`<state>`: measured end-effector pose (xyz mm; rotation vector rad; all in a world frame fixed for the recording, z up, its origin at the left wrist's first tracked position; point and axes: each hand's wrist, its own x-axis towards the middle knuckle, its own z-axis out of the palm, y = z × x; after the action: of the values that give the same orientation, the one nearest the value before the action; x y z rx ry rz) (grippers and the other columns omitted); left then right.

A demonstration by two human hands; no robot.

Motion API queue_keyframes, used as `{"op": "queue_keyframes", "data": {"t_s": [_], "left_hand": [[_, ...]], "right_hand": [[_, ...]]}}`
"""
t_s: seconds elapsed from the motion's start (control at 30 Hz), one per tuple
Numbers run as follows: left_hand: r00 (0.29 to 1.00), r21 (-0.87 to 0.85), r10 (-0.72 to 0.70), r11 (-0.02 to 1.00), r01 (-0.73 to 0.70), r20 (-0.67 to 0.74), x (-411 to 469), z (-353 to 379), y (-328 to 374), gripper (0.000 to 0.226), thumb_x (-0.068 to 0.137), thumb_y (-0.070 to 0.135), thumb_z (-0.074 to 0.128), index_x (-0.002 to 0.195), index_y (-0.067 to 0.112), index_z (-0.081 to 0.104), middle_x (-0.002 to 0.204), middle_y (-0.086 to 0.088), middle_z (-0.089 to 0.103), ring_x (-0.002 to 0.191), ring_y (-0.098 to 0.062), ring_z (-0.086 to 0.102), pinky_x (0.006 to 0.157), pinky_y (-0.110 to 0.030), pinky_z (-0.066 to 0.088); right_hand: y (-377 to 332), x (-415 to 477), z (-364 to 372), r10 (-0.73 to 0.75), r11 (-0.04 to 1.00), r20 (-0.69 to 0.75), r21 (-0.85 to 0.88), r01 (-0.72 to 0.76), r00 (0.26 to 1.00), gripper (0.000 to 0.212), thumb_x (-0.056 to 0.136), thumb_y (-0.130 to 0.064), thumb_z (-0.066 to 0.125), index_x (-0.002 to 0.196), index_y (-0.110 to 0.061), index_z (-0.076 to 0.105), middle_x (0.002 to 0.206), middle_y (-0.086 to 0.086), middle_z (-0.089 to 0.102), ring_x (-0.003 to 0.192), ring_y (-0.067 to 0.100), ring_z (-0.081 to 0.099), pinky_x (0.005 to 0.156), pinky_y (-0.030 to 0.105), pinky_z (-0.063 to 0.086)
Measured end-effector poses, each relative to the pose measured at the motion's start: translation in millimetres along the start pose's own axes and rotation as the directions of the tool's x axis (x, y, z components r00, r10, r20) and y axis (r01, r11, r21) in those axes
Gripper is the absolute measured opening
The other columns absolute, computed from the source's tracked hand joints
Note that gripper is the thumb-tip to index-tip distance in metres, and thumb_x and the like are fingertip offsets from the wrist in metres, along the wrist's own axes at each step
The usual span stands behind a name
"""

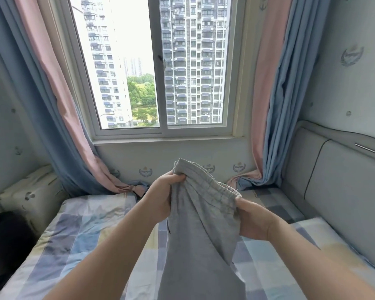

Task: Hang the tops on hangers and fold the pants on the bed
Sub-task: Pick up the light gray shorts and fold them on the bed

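Observation:
A pair of grey pants [200,230] with an elastic waistband hangs in the air over the bed [78,230], which has a pastel checked cover. My left hand [162,195] grips the left end of the waistband, raised a little higher. At the right end of the waistband, my right hand [254,219] grips the cloth. The legs drop out of view past the bottom edge. No tops or hangers are in sight.
A grey padded headboard [342,191] runs along the right side of the bed. Pink and blue curtains [268,118] frame the window [158,68] straight ahead. A white patterned box [34,195] and a dark object [7,241] stand left of the bed.

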<state>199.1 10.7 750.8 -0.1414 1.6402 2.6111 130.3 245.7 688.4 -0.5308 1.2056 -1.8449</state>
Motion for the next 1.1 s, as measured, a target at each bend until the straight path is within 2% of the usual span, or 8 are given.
{"op": "queue_keyframes", "data": {"t_s": [0.1, 0.2, 0.37, 0.6, 0.73, 0.83, 0.93, 1.1], "left_hand": [[0.998, 0.017, -0.020, 1.000, 0.021, -0.060, 10.8, -11.4, -4.2, 0.030, 0.097, 0.008, 0.047, 0.122, 0.004, 0.062, 0.108, -0.018, 0.069, 0.092, -0.032, 0.067, 0.089, -0.043, 0.052], [0.982, 0.153, -0.012, 0.987, 0.041, -0.187, 24.2, -23.2, -8.6, 0.031, 0.097, 0.002, 0.049, 0.125, -0.001, 0.061, 0.119, -0.024, 0.068, 0.099, -0.034, 0.065, 0.094, -0.045, 0.050], [0.956, 0.475, 0.086, 0.878, 0.061, -0.281, 43.6, -34.1, -7.4, 0.030, 0.087, -0.007, 0.055, 0.113, 0.004, 0.064, 0.104, -0.014, 0.069, 0.095, -0.026, 0.062, 0.091, -0.042, 0.052], [0.940, 0.601, 0.296, 0.787, -0.140, -0.168, 52.8, -31.8, -25.3, 0.025, 0.089, -0.011, 0.054, 0.089, 0.013, 0.061, 0.081, -0.001, 0.063, 0.077, -0.014, 0.055, 0.072, -0.024, 0.046], [0.948, 0.657, 0.276, 0.746, -0.108, -0.157, 47.2, -43.7, -72.6, 0.027, 0.091, -0.011, 0.058, 0.086, 0.016, 0.061, 0.075, 0.001, 0.062, 0.072, -0.016, 0.053, 0.065, -0.025, 0.041], [0.971, 0.696, 0.162, 0.718, 0.008, -0.178, 39.4, -64.2, -134.9, 0.033, 0.088, -0.013, 0.061, 0.082, 0.019, 0.062, 0.074, -0.001, 0.062, 0.074, -0.020, 0.054, 0.066, -0.030, 0.042], [0.973, 0.708, -0.022, 0.682, 0.182, -0.229, 24.1, -90.6, -218.6, 0.039, 0.085, -0.015, 0.063, 0.079, 0.023, 0.061, 0.075, -0.005, 0.064, 0.073, -0.021, 0.055, 0.068, -0.034, 0.044], [0.879, 0.694, -0.330, 0.542, 0.474, -0.343, -33.8, -136.1, -382.8, 0.037, 0.084, -0.010, 0.066, 0.073, 0.025, 0.056, 0.072, 0.000, 0.061, 0.072, -0.017, 0.052, 0.063, -0.027, 0.040]], "right_hand": [[-6.1, 14.6, 3.0, -0.110, 0.991, -0.222, -0.102, 0.089, 0.969, 0.049, 0.072, -0.021, 0.089, 0.115, -0.004, 0.073, 0.121, 0.023, 0.069, 0.101, 0.030, 0.072, 0.080, 0.035, 0.060], [-14.5, 31.3, -4.8, -0.266, 0.942, -0.381, -0.297, 0.155, 0.885, 0.033, 0.079, -0.011, 0.080, 0.110, -0.003, 0.073, 0.112, 0.018, 0.074, 0.095, 0.026, 0.073, 0.079, 0.033, 0.059], [-33.5, 38.7, -20.3, -0.456, 0.726, -0.313, -0.673, 0.144, 0.833, 0.023, 0.085, -0.003, 0.077, 0.107, -0.010, 0.075, 0.102, 0.006, 0.077, 0.090, 0.012, 0.069, 0.083, 0.027, 0.055], [-39.6, 30.4, -29.8, -0.535, 0.587, -0.321, -0.807, 0.070, 0.782, 0.013, 0.084, -0.007, 0.080, 0.091, -0.014, 0.072, 0.076, -0.010, 0.071, 0.076, 0.004, 0.060, 0.073, 0.019, 0.048], [1.8, 11.8, -41.3, -0.492, 0.568, -0.400, -0.821, -0.063, 0.773, 0.019, 0.083, -0.010, 0.081, 0.099, -0.009, 0.072, 0.092, 0.017, 0.072, 0.082, 0.018, 0.059, 0.081, 0.037, 0.048], [64.4, -5.7, -58.7, -0.388, 0.557, -0.493, -0.798, -0.229, 0.779, 0.016, 0.082, -0.013, 0.081, 0.090, -0.016, 0.067, 0.079, 0.013, 0.068, 0.072, 0.020, 0.057, 0.069, 0.037, 0.046], [150.8, -26.1, -78.5, -0.239, 0.507, -0.574, -0.762, -0.404, 0.783, 0.020, 0.083, -0.018, 0.080, 0.089, -0.023, 0.062, 0.083, -0.001, 0.066, 0.080, 0.021, 0.059, 0.068, 0.034, 0.042], [322.6, -73.7, -100.2, 0.076, 0.496, -0.712, -0.580, -0.646, 0.698, 0.018, 0.085, -0.014, 0.077, 0.099, -0.015, 0.066, 0.096, 0.007, 0.067, 0.089, 0.024, 0.059, 0.068, 0.031, 0.035]]}}
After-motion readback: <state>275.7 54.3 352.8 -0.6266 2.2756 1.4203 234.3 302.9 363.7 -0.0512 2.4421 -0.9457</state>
